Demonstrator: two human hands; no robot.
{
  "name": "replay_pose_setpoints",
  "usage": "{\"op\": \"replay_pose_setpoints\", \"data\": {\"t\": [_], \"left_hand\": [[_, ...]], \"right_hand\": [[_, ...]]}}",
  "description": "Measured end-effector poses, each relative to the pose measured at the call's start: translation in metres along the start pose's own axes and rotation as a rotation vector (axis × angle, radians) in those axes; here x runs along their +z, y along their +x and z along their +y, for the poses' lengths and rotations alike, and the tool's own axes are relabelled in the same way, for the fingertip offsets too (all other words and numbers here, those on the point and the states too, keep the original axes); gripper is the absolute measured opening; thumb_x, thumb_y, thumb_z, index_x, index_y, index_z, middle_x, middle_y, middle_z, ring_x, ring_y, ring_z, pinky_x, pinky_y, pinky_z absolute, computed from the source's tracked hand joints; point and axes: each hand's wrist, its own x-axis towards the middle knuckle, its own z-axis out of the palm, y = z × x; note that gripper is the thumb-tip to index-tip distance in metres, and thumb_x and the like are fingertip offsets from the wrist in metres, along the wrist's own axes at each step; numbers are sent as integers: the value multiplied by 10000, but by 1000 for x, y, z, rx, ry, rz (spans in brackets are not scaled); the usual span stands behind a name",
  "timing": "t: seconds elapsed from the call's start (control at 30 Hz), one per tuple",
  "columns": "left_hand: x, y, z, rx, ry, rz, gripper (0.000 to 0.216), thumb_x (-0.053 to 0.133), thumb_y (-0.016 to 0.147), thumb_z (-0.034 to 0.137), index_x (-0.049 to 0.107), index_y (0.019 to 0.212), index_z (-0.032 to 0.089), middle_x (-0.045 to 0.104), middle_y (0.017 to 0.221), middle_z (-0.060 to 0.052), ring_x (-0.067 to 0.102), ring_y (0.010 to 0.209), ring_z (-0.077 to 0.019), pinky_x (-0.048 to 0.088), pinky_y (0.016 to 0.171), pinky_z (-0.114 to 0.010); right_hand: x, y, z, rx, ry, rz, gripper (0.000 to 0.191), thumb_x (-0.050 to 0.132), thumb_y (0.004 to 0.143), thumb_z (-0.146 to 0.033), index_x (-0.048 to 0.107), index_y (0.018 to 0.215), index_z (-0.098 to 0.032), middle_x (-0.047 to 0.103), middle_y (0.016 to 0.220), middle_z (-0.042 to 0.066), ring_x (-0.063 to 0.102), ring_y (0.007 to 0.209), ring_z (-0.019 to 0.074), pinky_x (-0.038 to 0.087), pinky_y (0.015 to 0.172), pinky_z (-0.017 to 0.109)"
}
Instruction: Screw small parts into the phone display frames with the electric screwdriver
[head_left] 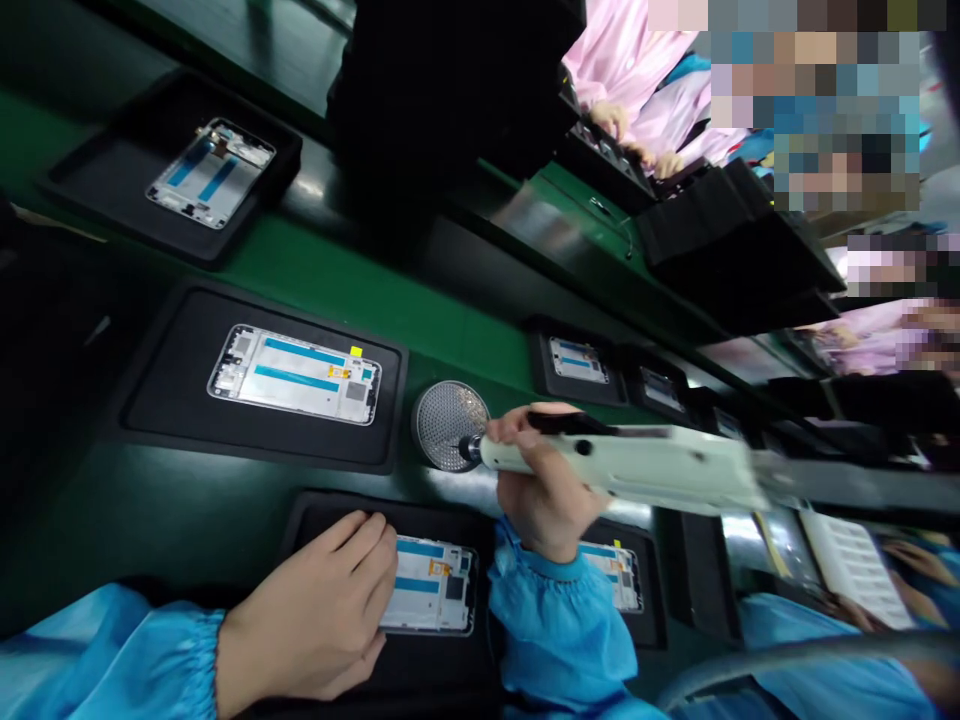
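Observation:
My right hand (551,490) is wrapped round a pale green electric screwdriver (645,465), held nearly level. Its tip points left, over a round metal dish with a perforated top (450,410) that has small screws on it. Over the left end of a phone frame (431,610) lies my left hand (322,600), fingers together near the upper edge and thumb near the lower one. Blue strips and an orange flex piece show on this frame, which sits in a black tray (442,680). The hand hides the frame's left part.
Beyond my left hand, another black tray (142,410) bears a phone frame (300,375). Further trays with frames stand at the upper left (75,180) and along the right (540,375). Black stacked trays (735,250) rise behind. People in pink work across the line; a blue sleeve (825,660) is at right.

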Motion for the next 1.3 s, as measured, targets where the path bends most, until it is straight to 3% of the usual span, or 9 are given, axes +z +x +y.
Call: {"op": "replay_pose_setpoints", "data": {"t": [0.1, 0.23, 0.43, 1.3], "left_hand": [[-2, 2, 0, 3, 1, 2, 514, 461, 930, 426, 632, 1186, 14, 636, 1215, -216, 568, 1118, -346, 344, 1024, -486], [-5, 5, -1, 2, -11, -11, 485, 464, 947, 401, 637, 1176, 10, 634, 1227, -219, 578, 1107, -346, 364, 999, -484], [-6, 5, -1, 12, -21, -12, 477, 476, 954, 400, 636, 1174, 9, 623, 1247, -234, 570, 1139, -344, 365, 1006, -480], [-4, 6, 1, 10, 0, -15, 495, 467, 945, 411, 626, 1183, 7, 630, 1227, -239, 571, 1123, -357, 364, 988, -485]], "right_hand": [[-8, -15, -27, -18, 11, -19, 166, 642, 678, -162, 664, 834, -213, 542, 652, -31, 550, 587, 120, 464, 548, 303], [-16, -47, -45, 45, -6, -148, 218, 633, 704, -141, 691, 897, -226, 528, 698, -16, 543, 608, 124, 442, 517, 289], [-21, -69, -32, 82, -13, -273, 269, 612, 755, -119, 666, 995, -228, 566, 772, 0, 570, 683, 148, 480, 594, 345], [-14, -75, -21, 67, -20, -267, 181, 631, 753, -94, 671, 883, -213, 526, 750, -5, 546, 656, 131, 475, 541, 307]]}}
